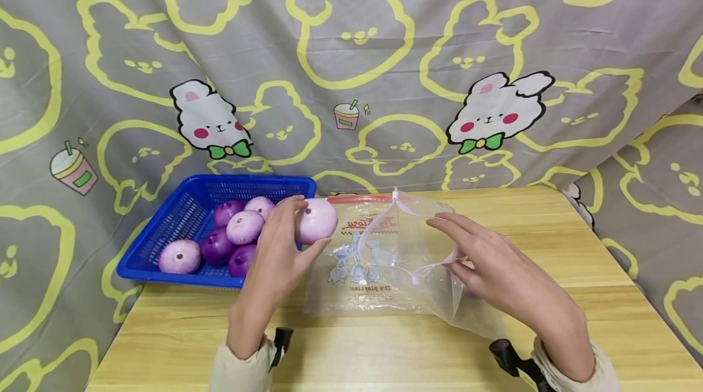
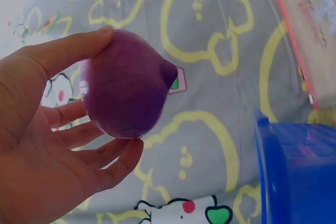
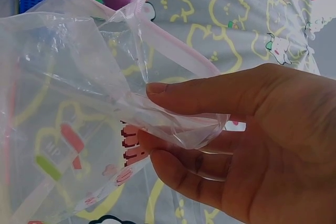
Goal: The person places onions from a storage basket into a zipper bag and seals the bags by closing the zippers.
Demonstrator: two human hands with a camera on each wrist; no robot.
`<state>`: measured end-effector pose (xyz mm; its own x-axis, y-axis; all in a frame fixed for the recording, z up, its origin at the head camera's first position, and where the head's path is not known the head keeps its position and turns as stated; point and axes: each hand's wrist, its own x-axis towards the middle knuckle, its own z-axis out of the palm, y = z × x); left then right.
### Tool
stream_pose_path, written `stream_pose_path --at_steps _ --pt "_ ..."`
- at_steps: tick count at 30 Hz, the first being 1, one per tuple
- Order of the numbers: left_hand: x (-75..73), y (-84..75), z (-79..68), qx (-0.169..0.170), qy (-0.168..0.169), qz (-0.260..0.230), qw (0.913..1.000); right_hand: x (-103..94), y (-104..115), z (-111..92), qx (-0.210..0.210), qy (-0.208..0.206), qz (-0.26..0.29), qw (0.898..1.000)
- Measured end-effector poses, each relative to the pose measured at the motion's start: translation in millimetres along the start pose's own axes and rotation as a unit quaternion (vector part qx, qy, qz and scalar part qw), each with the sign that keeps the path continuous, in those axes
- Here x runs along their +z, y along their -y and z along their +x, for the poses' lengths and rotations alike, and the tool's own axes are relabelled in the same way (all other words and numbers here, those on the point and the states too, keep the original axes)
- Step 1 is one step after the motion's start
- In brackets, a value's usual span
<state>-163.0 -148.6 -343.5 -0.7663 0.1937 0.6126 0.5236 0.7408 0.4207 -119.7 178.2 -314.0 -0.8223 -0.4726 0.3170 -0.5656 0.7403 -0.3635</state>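
Observation:
My left hand [image 1: 282, 251] grips a purple onion [image 1: 317, 221] between thumb and fingers, just left of the bag's opening. In the left wrist view the onion [image 2: 126, 85] shows its pointed end facing away from the palm. My right hand [image 1: 491, 264] pinches the rim of a clear zip bag [image 1: 351, 291] at its right side. The bag's mouth gapes open, its white slider at the back and a red zip strip along the top. Printed figures and red lettering mark its side. In the right wrist view, thumb and fingers hold the crumpled plastic [image 3: 178, 124].
A blue plastic basket [image 1: 148, 279] with several purple onions [image 1: 180, 256] stands on the left of the wooden table [image 1: 571, 294]. Behind hangs a grey curtain [image 1: 307, 141] with yellow outlines and cartoon rabbits, meeting the table's back edge.

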Motion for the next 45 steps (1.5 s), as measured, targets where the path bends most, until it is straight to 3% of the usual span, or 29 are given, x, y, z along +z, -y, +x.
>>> stream_pose_path --at_steps 8,19,32,45 --pt "-0.4 -11.5 -2.7 -0.004 0.003 -0.010 0.9999 -0.1 3 0 -0.003 -0.002 -0.002 1.000" --pt "2.9 -23.2 -3.0 0.034 0.025 -0.042 0.9982 0.5 5 -1 -0.018 -0.013 -0.013 1.000" --pt "11.5 -42.0 -7.3 0.060 0.027 -0.069 0.9954 2.1 10 -2 -0.030 -0.014 -0.030 0.999" --pt "24.4 -45.8 -7.9 0.070 0.067 -0.035 0.9947 0.8 18 -5 -0.054 -0.017 -0.025 0.998"
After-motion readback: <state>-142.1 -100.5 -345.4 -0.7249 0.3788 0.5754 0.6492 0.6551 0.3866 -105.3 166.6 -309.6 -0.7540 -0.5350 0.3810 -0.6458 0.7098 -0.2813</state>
